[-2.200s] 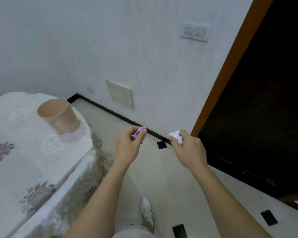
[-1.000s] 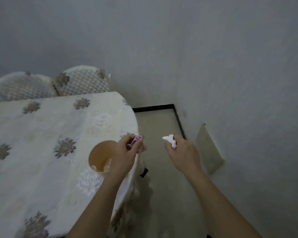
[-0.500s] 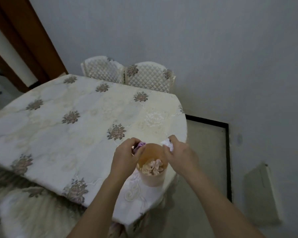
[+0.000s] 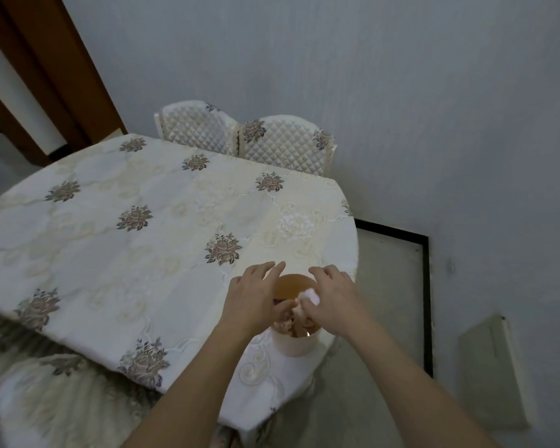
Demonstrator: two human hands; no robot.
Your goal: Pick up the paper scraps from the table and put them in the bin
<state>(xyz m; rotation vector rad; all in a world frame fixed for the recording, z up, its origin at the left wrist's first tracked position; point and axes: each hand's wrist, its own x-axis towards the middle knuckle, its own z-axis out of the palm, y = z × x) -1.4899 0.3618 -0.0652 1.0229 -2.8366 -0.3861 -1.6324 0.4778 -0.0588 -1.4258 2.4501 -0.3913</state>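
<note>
A small beige bin (image 4: 296,345) stands on the table (image 4: 126,221) near its right edge. Both my hands hover over its mouth. My left hand (image 4: 256,299) has its fingers spread and holds nothing; a bit of the purple scrap (image 4: 274,301) shows just under it inside the bin. My right hand (image 4: 333,302) also has straight fingers, and the white crumpled scrap (image 4: 311,295) lies loose by its thumb above the rim. Several crumpled scraps (image 4: 288,323) lie in the bin.
The table wears a cream cloth with flower prints. Two quilted chairs (image 4: 246,137) stand at its far side against the grey wall. A brown door frame (image 4: 55,76) is at the far left. Tiled floor (image 4: 388,302) lies to the right.
I turned from the doorway to the table and brought both hands over the bin. Both hands have opened and let go of the purple and the white scrap.
</note>
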